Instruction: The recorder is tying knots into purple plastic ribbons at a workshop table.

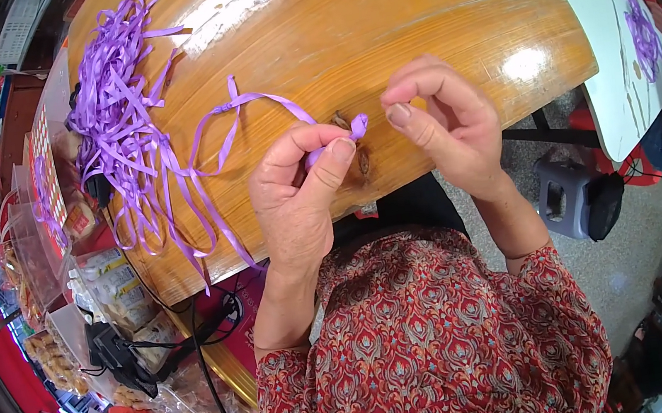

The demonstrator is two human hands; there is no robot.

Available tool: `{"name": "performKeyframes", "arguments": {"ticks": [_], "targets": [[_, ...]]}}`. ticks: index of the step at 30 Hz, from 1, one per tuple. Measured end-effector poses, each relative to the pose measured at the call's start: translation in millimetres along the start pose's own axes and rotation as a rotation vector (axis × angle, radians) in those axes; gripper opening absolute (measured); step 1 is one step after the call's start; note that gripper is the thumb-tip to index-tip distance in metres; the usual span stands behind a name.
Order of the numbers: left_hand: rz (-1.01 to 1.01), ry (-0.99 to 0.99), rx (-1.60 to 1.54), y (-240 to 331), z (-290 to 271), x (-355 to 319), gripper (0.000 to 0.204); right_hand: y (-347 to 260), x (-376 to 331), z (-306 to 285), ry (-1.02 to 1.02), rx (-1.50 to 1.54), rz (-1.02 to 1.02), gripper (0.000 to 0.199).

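My left hand [299, 185] is closed, with thumb and forefinger pinching a purple ribbon [276, 97]. A small folded knot or bud of that ribbon [359, 126] sticks out past the fingertips. Part of the ribbon is hidden inside the hand; its length trails left over the wooden table toward a big tangled heap of purple ribbon [112, 101]. Just right of the knot, apart from it, my right hand [450, 128] hovers with curled fingers. Its thumb and forefinger tips come together, and nothing shows between them.
Both hands are above the curved near edge of the wooden table [406, 13]. Packaged goods [116, 289] and a black cable [201, 365] crowd the left side. A white marbled table [595, 21] with more purple ribbon [642, 32] stands right, above a grey stool [564, 197].
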State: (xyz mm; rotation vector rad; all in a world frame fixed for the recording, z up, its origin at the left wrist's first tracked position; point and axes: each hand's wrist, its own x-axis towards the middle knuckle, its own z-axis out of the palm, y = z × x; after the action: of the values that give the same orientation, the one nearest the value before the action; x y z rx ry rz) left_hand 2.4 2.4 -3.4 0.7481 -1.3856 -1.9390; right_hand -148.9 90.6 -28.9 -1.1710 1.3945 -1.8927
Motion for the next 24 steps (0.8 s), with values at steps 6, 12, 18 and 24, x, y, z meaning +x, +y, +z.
{"name": "performKeyframes", "arguments": {"ticks": [6, 12, 18, 24], "targets": [[-0.051, -0.018, -0.032, 2.8, 3.2, -0.1, 0.008, -19.3, 16.7, -2.5, -0.187, -0.620, -0.574, 0.030], [0.059, -0.073, 0.155, -1.7, -7.8, -1.0, 0.004, -19.2, 20.5, -7.5, -0.370, -0.851, -0.726, 0.037], [0.212, -0.084, 0.546, 5.6, -11.0, -1.7, 0.005, -20.3, 19.6, -19.5, -0.410, -0.888, -0.757, 0.035], [0.298, -0.098, 0.664, 9.7, -19.2, -7.7, 0.007, -11.8, 15.1, -20.8, -0.386, -0.833, -0.743, 0.031]]}}
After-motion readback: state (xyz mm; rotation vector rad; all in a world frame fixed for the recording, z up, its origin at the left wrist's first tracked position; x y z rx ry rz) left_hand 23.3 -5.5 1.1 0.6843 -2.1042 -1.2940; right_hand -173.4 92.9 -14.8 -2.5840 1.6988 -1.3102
